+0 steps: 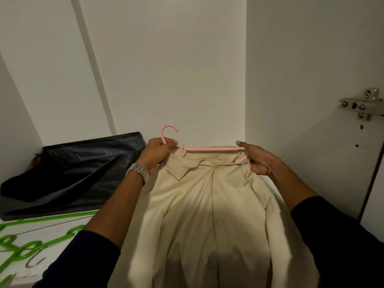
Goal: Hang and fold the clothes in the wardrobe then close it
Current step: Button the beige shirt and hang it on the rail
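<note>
One cream shirt [212, 215] spread front-up on a white shelf [62, 229] inside the wardrobe, collar toward the back wall, buttoned placket running down the middle. One pink hanger [209, 150] lying along the collar, hook sticking up past the left shoulder, bar crossing the neck opening.

Left hand [158, 151] at the hook end, fingers and thumb curled tight around the hanger's neck just below the hook; metal watch [138, 173] on that wrist. Right hand [256, 157] at the other end of the bar, thumb on top and fingers curled under the hanger arm and the shirt's shoulder, gripping both; thin bracelet [275, 166] on that wrist. Two dark sleeves pushed up the forearms.

To the left, one dark bag [68, 173] slumped against the back wall, touching the shelf. Nearer, green hangers [31, 240] lying flat on the shelf, overlapping, exact count unclear, at least two. One metal hinge [360, 104] on the right-hand wardrobe panel.
</note>
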